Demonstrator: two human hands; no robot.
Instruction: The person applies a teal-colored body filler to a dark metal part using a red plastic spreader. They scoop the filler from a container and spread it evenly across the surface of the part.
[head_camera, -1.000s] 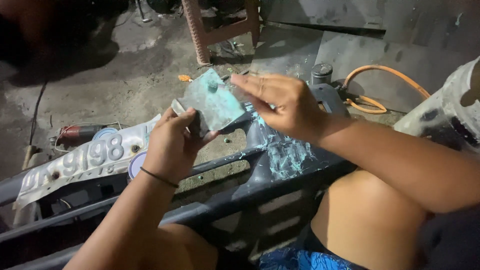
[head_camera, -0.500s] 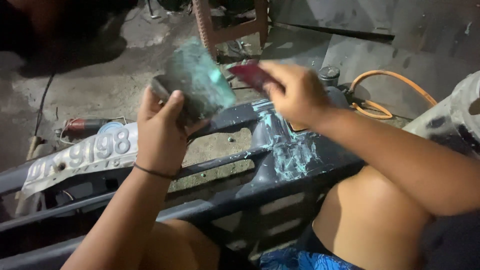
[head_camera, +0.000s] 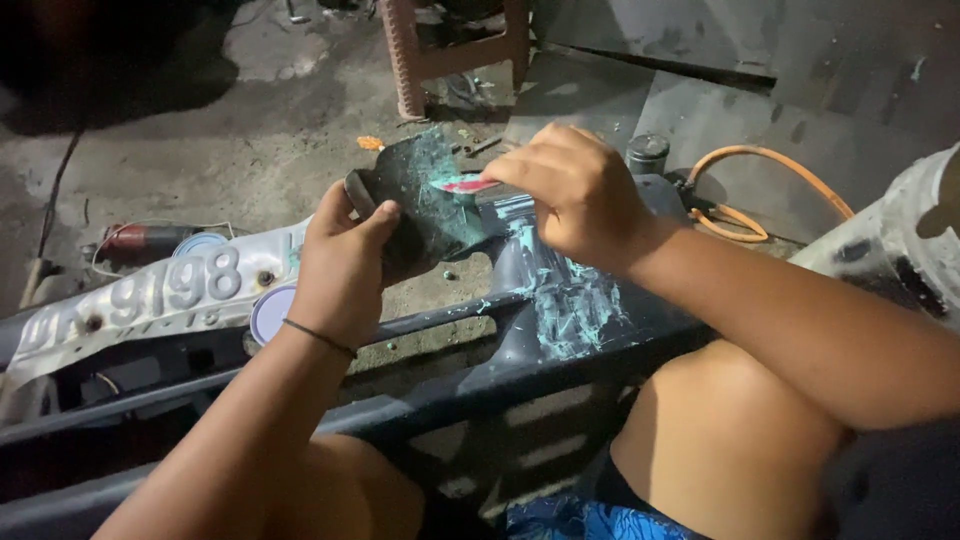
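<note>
Head view: the person is sitting over a dark grey vehicle body panel (head_camera: 560, 330) smeared with patches of teal filler paste.

The left hand (head_camera: 345, 265) is gripping a dark flat mixing board coated in teal paste (head_camera: 430, 200), fingers wrapped tight round its left edge, thumb on the near face. The board is being held tilted, raised above the panel and just ahead of the smeared area.

The right hand (head_camera: 580, 195) is pinching a small red flat scraper (head_camera: 462, 186), fingers closed on it, blade tip touching the board's pasted face. Most of the scraper is hidden under the fingers, so it is probably a plastic spreader card.

Left of the hands, a white dented number plate (head_camera: 150, 300) is lying along the frame. An orange hose (head_camera: 760, 190) is curling on the concrete floor behind the right forearm. A reddish plastic stool (head_camera: 455, 50) is standing at the top.
</note>
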